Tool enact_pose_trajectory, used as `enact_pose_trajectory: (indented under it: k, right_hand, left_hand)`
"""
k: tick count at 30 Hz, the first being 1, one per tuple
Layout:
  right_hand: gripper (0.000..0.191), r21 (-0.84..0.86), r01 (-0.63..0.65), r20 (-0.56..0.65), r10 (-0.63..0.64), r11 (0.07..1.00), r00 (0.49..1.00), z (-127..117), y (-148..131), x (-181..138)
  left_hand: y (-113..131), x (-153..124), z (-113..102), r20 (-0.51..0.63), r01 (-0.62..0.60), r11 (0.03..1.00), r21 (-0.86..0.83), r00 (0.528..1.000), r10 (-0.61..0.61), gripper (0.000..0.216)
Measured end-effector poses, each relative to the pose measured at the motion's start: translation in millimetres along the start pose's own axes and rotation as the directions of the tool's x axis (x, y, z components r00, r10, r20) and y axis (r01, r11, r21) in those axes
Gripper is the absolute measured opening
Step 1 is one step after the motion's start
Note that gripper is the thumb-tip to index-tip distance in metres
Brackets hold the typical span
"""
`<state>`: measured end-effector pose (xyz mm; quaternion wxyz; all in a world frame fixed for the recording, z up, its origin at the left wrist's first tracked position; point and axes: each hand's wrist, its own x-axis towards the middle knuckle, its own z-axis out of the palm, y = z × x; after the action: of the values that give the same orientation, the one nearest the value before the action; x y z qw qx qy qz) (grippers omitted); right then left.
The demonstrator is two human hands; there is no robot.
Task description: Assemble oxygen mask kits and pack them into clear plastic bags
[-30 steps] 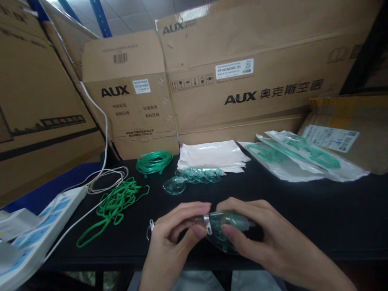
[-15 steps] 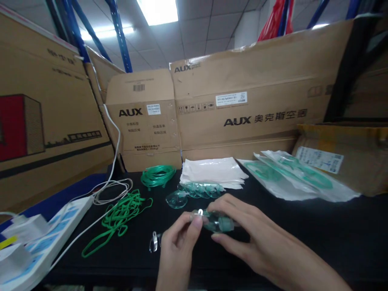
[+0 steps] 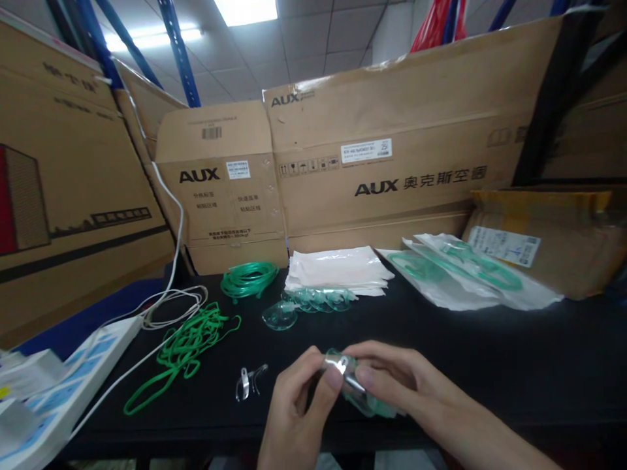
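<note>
A clear green oxygen mask (image 3: 366,401) is held between both hands, low in the middle of the head view. On it lies a shiny metal nose strip (image 3: 353,380). My left hand (image 3: 300,401) pinches the mask's edge, its thumb pressing the upper end of the strip. With thumb and fingers, my right hand (image 3: 409,386) grips the mask from the right; part of the mask is hidden behind these fingers. Left of my hands, a small metal strip (image 3: 245,384) lies on the black table beside a clear curved piece (image 3: 258,373).
More clear masks (image 3: 321,299) lie in a row before stacked white bags (image 3: 337,269). Coiled green tubing (image 3: 249,281) and tangled green cord (image 3: 193,344) are to the left, near a power strip (image 3: 105,365). Bagged masks (image 3: 482,267) lie right, against a carton (image 3: 573,261). Cardboard walls the back.
Both hands have come slightly lower and to the right with the mask. It has turned, and my right thumb now presses near the metal strip. The camera view has shifted a little.
</note>
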<state>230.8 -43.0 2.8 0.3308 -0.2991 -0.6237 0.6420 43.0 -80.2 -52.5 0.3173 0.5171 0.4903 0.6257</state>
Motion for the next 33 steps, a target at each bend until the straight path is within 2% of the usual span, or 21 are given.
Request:
enact_pose_trajectory:
  k: [5, 10, 14, 17, 20, 24, 27, 30, 33]
  right_hand:
    - [0.035, 0.167, 0.013, -0.01, -0.012, 0.986, 1.0, 0, 16, -5]
    - [0.037, 0.351, 0.048, 0.029, -0.062, 0.935, 0.998, 3, 23, -4]
    - [0.042, 0.427, 0.004, 0.009, -0.009, 0.904, 1.0, 7, 22, -6]
    - [0.04, 0.471, -0.033, -0.009, 0.042, 0.881, 0.999, 10, 20, -5]
    - [0.043, 0.526, -0.042, 0.028, 0.032, 0.85, 0.999, 10, 23, -3]
    - [0.045, 0.527, -0.033, 0.041, 0.013, 0.849, 0.999, 9, 27, -3]
    - [0.045, 0.475, -0.041, -0.005, 0.049, 0.879, 0.999, 9, 19, -8]
    - [0.042, 0.39, -0.062, -0.075, 0.1, 0.919, 0.992, 9, 10, -13]
    - [0.04, 0.326, -0.052, -0.114, 0.094, 0.944, 0.989, 6, 8, -14]
  left_hand:
    - [6, -2, 3, 0.087, -0.12, 0.99, 0.077, 0.99, 0.113, 0.041]
    - [13, 2, 7, 0.224, -0.233, 0.972, 0.023, 0.949, 0.222, 0.042]
    - [6, 4, 6, 0.247, -0.22, 0.975, -0.028, 0.944, 0.22, 0.041]
    - [6, 4, 7, 0.268, -0.162, 0.986, -0.037, 0.949, 0.166, 0.044]
    - [6, 3, 7, 0.236, -0.113, 0.993, -0.032, 0.965, 0.118, 0.047]
    - [3, 5, 5, 0.253, -0.15, 0.985, -0.08, 0.953, 0.166, 0.041]
    - [1, 6, 4, 0.28, -0.144, 0.98, -0.139, 0.943, 0.178, 0.032]
    - [2, 7, 5, 0.278, -0.113, 0.978, -0.176, 0.947, 0.159, 0.028]
    - [5, 7, 6, 0.303, -0.068, 0.985, -0.159, 0.946, 0.114, 0.027]
